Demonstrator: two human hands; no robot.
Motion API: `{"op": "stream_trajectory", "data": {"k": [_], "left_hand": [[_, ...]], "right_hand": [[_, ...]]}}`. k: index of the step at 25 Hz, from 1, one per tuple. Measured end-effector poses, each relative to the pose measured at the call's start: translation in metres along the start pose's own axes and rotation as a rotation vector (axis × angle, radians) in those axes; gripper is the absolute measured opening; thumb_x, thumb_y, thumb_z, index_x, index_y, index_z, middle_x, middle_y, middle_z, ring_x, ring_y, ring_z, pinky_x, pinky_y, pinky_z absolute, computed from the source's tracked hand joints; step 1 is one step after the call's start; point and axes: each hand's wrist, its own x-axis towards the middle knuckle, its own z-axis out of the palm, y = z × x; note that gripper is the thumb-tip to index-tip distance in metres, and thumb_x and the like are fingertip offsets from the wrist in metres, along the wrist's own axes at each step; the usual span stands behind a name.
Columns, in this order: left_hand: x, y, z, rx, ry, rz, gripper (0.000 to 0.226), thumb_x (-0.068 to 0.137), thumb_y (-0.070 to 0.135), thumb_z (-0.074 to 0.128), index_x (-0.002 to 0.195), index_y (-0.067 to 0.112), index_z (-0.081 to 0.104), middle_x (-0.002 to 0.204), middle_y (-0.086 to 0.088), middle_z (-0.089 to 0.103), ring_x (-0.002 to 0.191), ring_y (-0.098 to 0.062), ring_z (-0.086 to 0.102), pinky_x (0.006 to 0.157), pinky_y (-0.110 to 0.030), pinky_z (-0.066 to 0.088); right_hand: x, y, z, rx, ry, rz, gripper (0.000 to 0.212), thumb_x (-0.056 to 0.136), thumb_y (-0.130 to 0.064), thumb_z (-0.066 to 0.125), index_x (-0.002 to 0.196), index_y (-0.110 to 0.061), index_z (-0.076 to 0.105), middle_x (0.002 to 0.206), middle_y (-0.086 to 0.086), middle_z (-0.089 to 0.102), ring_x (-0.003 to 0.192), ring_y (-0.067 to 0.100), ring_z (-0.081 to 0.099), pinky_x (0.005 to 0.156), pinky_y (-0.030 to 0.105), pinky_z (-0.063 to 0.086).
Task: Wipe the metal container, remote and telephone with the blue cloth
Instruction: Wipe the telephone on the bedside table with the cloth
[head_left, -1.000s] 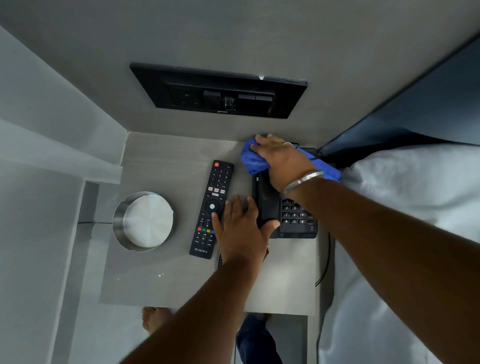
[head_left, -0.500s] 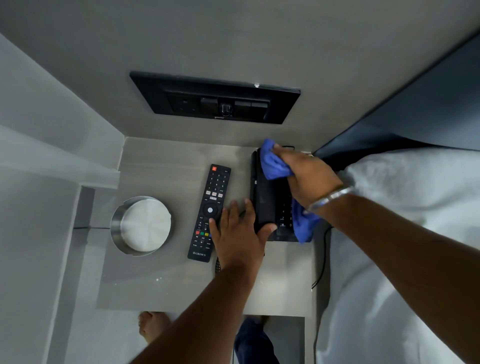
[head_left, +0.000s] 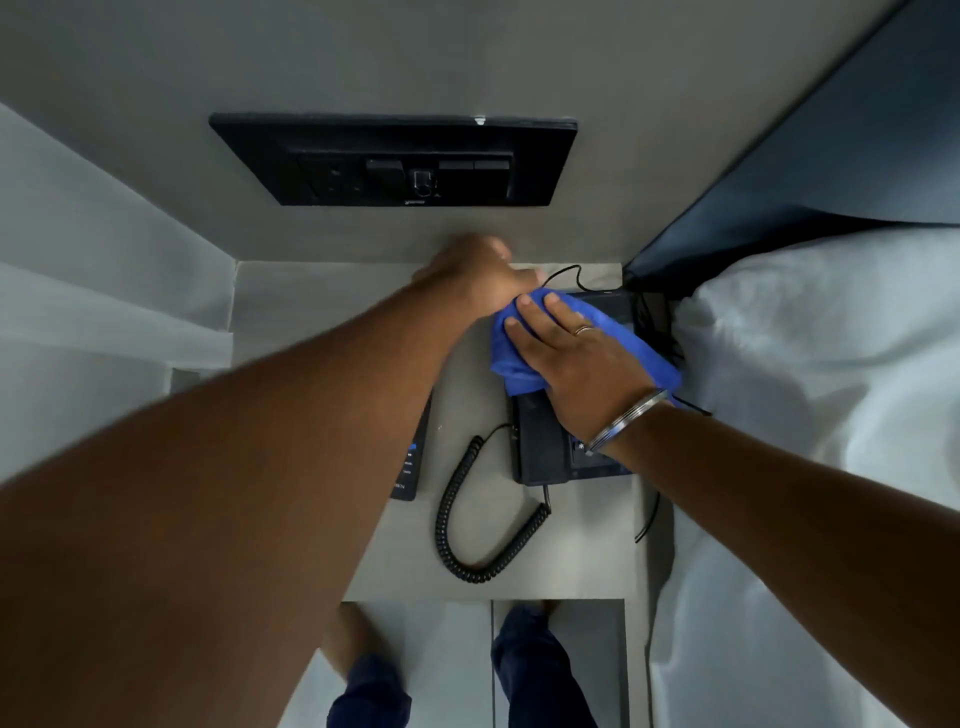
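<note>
Blue cloth (head_left: 587, 345) lies bunched over the far half of the black telephone (head_left: 550, 447), pressed flat under the right hand (head_left: 566, 353), whose fingers are spread open on top of it rather than gripping; a ring and a metal bangle (head_left: 626, 421) show on that hand and wrist. The left hand (head_left: 478, 270) is raised at the far edge of the worktop (head_left: 587, 535), blurred, so whether it holds anything cannot be told. The telephone's near end with part of the keypad stays uncovered, and its coiled cord (head_left: 467, 525) loops on the worktop toward the viewer. Only a dark sliver of the remote (head_left: 413, 462) peeks from beneath the left forearm, to the left of the telephone.
</note>
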Motion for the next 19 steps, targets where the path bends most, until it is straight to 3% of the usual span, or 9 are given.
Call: {"op": "stream_trajectory", "data": {"k": [3, 6, 9, 11, 13, 16, 19], "left_hand": [[0.015, 0.018, 0.004, 0.1, -0.128, -0.006, 0.048, 0.089, 0.041, 0.067, 0.123, 0.007, 0.065, 0.125, -0.01, 0.067, 0.114, -0.027, 0.062, 0.103, -0.038, 0.047], [0.017, 0.009, 0.007, 0.305, -0.153, 0.011, 0.041, 0.09, 0.032, 0.069, 0.123, 0.008, 0.065, 0.127, -0.012, 0.066, 0.116, -0.029, 0.061, 0.103, -0.04, 0.046], [0.009, 0.0, 0.015, 0.266, -0.023, 0.046, 0.044, 0.084, 0.049, 0.07, 0.118, 0.021, 0.068, 0.125, -0.002, 0.067, 0.118, -0.026, 0.059, 0.105, -0.04, 0.043], [0.003, -0.001, 0.017, 0.231, 0.059, 0.139, 0.042, 0.082, 0.057, 0.067, 0.112, 0.028, 0.069, 0.12, 0.006, 0.07, 0.115, -0.02, 0.061, 0.102, -0.035, 0.042], [0.002, 0.0, 0.011, 0.181, 0.114, 0.18, 0.035, 0.081, 0.057, 0.067, 0.105, 0.031, 0.07, 0.112, 0.009, 0.072, 0.11, -0.017, 0.064, 0.101, -0.035, 0.043], [0.012, -0.001, 0.003, 0.021, 0.044, 0.184, 0.02, 0.084, 0.044, 0.07, 0.095, 0.027, 0.072, 0.103, 0.003, 0.074, 0.102, -0.019, 0.067, 0.097, -0.037, 0.05], [0.012, -0.005, 0.008, 0.051, -0.07, 0.189, 0.04, 0.081, 0.047, 0.075, 0.115, 0.025, 0.069, 0.121, -0.001, 0.069, 0.112, -0.017, 0.063, 0.101, -0.031, 0.047]], "right_hand": [[0.0, -0.001, 0.005, 0.021, 0.021, 0.025, 0.073, 0.08, -0.004, 0.044, 0.146, -0.011, 0.014, 0.157, 0.011, 0.01, 0.143, 0.033, 0.008, 0.113, 0.048, 0.022], [-0.021, -0.018, 0.019, 0.022, 0.065, 0.001, 0.072, 0.076, -0.006, 0.05, 0.143, -0.008, 0.026, 0.153, 0.015, 0.023, 0.14, 0.037, 0.02, 0.111, 0.051, 0.028], [-0.045, -0.034, 0.032, 0.07, 0.125, 0.028, 0.071, 0.068, -0.005, 0.06, 0.137, -0.007, 0.04, 0.145, 0.016, 0.04, 0.132, 0.039, 0.036, 0.104, 0.052, 0.036], [-0.04, -0.031, 0.031, 0.09, 0.128, 0.006, 0.074, 0.067, -0.004, 0.062, 0.137, -0.004, 0.038, 0.146, 0.019, 0.038, 0.134, 0.041, 0.033, 0.108, 0.052, 0.033], [-0.021, -0.022, 0.02, 0.068, 0.119, -0.02, 0.074, 0.072, -0.006, 0.057, 0.14, -0.003, 0.031, 0.15, 0.021, 0.028, 0.138, 0.04, 0.022, 0.115, 0.048, 0.02], [-0.011, -0.005, 0.002, 0.15, 0.106, 0.042, 0.066, 0.08, -0.007, 0.048, 0.143, -0.004, 0.025, 0.153, 0.018, 0.021, 0.142, 0.034, 0.014, 0.118, 0.04, 0.008], [-0.036, -0.013, 0.005, 0.133, 0.06, 0.018, 0.068, 0.08, -0.005, 0.049, 0.144, -0.007, 0.023, 0.154, 0.014, 0.02, 0.142, 0.033, 0.015, 0.117, 0.042, 0.016]]}}
